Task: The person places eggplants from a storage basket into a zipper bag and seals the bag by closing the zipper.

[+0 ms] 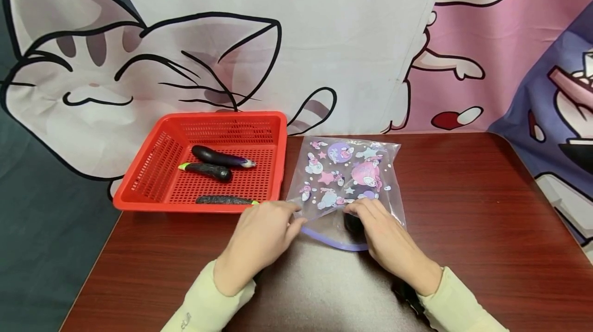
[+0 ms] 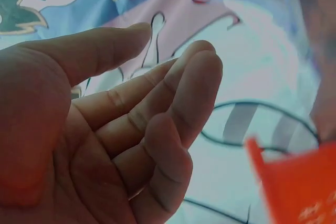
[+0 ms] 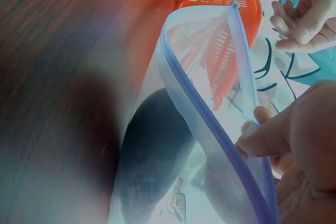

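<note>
A clear zip bag (image 1: pixel 345 177) with pink and purple cartoon prints lies on the table, its purple zip edge (image 3: pixel 210 106) parted and facing me. Inside it is a dark, smooth vegetable that looks like an eggplant (image 3: pixel 157 150), only partly visible in the head view. My right hand (image 1: pixel 394 244) pinches the bag's rim between thumb and fingers. At the bag's left corner is my left hand (image 1: pixel 261 239); the left wrist view shows its fingers loosely bent, holding nothing. Two eggplants (image 1: pixel 222 158) and a dark, bumpy vegetable (image 1: pixel 225 199) with a green tip lie in the red basket (image 1: pixel 282 162).
The basket stands left of the bag, just beyond my left hand. Behind the brown table (image 1: pixel 463 208) hangs a cartoon-printed cloth (image 1: pixel 361 38). A black strap (image 1: pixel 407 296) shows under my right wrist.
</note>
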`<state>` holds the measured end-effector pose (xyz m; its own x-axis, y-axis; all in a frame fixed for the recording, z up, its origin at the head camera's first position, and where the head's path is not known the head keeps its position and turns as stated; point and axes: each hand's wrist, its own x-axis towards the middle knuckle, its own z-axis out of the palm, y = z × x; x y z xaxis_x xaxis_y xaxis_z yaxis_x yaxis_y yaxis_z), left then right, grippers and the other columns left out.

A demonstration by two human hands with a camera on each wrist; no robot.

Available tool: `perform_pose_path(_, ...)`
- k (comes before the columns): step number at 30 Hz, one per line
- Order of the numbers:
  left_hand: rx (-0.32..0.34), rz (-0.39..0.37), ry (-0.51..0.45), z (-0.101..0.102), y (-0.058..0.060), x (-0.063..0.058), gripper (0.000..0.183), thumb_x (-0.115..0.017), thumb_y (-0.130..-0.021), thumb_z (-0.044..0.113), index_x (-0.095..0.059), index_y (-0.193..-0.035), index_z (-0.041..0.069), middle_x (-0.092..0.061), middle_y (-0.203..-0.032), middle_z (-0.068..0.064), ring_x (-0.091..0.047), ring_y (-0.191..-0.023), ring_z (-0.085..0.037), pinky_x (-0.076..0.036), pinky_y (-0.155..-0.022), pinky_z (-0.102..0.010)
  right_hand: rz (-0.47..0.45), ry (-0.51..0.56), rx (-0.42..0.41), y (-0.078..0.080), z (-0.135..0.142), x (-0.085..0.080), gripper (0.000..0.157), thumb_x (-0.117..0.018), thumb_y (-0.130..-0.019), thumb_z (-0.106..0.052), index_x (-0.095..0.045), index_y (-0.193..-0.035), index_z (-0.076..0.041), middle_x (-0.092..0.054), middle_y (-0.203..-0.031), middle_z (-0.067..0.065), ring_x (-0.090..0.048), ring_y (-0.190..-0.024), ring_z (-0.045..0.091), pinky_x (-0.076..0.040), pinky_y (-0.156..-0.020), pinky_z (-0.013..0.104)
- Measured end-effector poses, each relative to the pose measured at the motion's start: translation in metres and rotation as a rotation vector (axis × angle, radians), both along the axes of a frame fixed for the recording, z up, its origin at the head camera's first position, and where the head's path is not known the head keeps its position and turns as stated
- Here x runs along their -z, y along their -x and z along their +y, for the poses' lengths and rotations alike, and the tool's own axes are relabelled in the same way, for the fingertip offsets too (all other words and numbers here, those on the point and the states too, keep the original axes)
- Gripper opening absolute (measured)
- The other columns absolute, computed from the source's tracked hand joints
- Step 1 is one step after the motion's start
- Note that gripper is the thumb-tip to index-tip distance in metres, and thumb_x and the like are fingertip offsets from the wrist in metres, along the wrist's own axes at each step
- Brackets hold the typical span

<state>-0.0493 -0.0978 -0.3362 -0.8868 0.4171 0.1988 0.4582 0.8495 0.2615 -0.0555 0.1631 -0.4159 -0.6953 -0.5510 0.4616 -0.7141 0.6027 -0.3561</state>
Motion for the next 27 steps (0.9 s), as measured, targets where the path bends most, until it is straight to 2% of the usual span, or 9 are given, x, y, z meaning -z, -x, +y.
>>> perform_pose_path(3,-0.028,0.012,-0.002,-0.009,0.005,-0.01,0.02,-0.072,-0.092,0.029,-0.078,-0.101,0.013,-0.076,-0.094,0.0,-0.07,-0.074,-0.017,-0.05,-0.053,-0.033,-0.002,0.003,-0.003,0.0,0.0,0.0,0.043,-0.04,-0.082,0.017,-0.058,-0.117,-0.001,-0.059,-0.116,0.005,-0.054,-0.107,0.022,-0.04,-0.097,0.033)
perform_pose_path(7,-0.053,-0.008,-0.007,-0.02,0.012,-0.021,0.017,-0.074,-0.091,0.027,-0.077,-0.099,0.012,-0.071,-0.079,0.001,-0.058,-0.058,-0.012,-0.045,-0.05,-0.032,-0.005,0.007,-0.002,0.0,0.0,0.0,0.044,-0.04,-0.082,0.016,-0.059,-0.117,-0.001,-0.059,-0.116,0.005,-0.054,-0.108,0.022,-0.04,-0.097,0.033)
perform_pose_path(10,-0.069,-0.031,0.002,-0.028,0.018,-0.027,0.022,-0.074,-0.091,0.029,-0.077,-0.103,0.01,-0.07,-0.079,0.001,-0.054,-0.058,-0.011,-0.044,-0.05,-0.03,-0.008,0.01,-0.005,0.0,0.0,0.0,0.044,-0.04,-0.082,0.016,-0.059,-0.117,-0.002,-0.059,-0.116,0.004,-0.054,-0.107,0.021,-0.04,-0.097,0.033)
perform_pose_path(13,-0.081,-0.032,0.011,-0.035,0.025,-0.031,0.026,-0.075,-0.091,0.03,-0.076,-0.107,0.01,-0.074,-0.09,-0.001,-0.063,-0.067,-0.015,-0.051,-0.057,-0.034,-0.002,0.014,-0.01,0.001,0.0,0.001,0.044,-0.039,-0.082,0.016,-0.059,-0.117,-0.001,-0.059,-0.116,0.005,-0.054,-0.107,0.022,-0.04,-0.097,0.033)
perform_pose_path(17,-0.09,-0.032,0.01,-0.045,0.039,-0.033,0.029,-0.073,-0.092,0.028,-0.075,-0.113,0.008,-0.075,-0.099,-0.005,-0.07,-0.081,-0.022,-0.056,-0.071,-0.043,0.01,0.016,-0.012,0.002,0.0,0.002,0.044,-0.038,-0.082,0.016,-0.059,-0.117,-0.001,-0.059,-0.115,0.005,-0.054,-0.107,0.023,-0.04,-0.097,0.034)
perform_pose_path(21,-0.103,-0.028,0.014,-0.056,0.057,-0.031,0.03,-0.071,-0.094,0.027,-0.074,-0.115,0.007,-0.075,-0.099,-0.008,-0.069,-0.082,-0.023,-0.055,-0.078,-0.047,0.006,0.012,-0.01,0.002,0.0,0.002,0.045,-0.038,-0.081,0.016,-0.059,-0.117,-0.001,-0.059,-0.116,0.005,-0.054,-0.107,0.022,-0.04,-0.097,0.033)
perform_pose_path(27,-0.124,-0.029,0.005,-0.075,0.08,-0.027,0.027,-0.069,-0.095,0.026,-0.074,-0.113,0.006,-0.073,-0.091,-0.006,-0.061,-0.07,-0.02,-0.052,-0.067,-0.041,-0.009,0.004,0.0,0.001,0.0,0.001,0.044,-0.04,-0.081,0.017,-0.059,-0.116,-0.001,-0.059,-0.116,0.005,-0.054,-0.107,0.022,-0.04,-0.097,0.032)
